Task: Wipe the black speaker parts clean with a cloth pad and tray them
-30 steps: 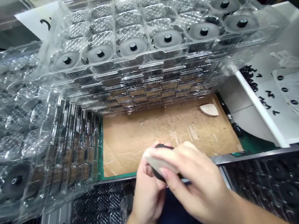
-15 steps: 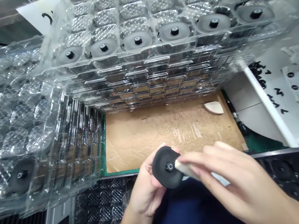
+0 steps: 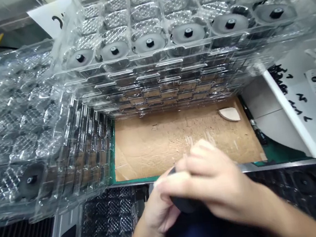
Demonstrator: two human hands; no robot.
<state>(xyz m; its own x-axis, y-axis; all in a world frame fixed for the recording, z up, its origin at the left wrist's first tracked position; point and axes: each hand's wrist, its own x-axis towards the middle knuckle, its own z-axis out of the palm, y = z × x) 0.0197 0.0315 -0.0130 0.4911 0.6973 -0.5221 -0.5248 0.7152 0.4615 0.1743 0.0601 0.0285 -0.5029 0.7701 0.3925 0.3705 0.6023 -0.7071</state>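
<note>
My left hand [image 3: 156,213] grips a round black disc [image 3: 186,204] from below, in front of the cardboard sheet [image 3: 162,145]. My right hand [image 3: 211,185] lies over the top of the disc with its fingers curled, covering most of it. Whatever the right fingers hold is hidden. A small pale wedge-shaped piece [image 3: 229,114] lies on the far right of the cardboard.
A tall stack of clear plastic trays [image 3: 169,73] stands behind the cardboard, its top tray holding a row of grey discs [image 3: 188,32]. More clear trays [image 3: 15,130] lie at the left. Black trays [image 3: 309,187] with discs sit at the near right. A white board [image 3: 297,103] is at the right.
The disc's face showed half a second ago with my right hand at its side holding a pale piece. My right hand has since moved left over the disc and hides it.
</note>
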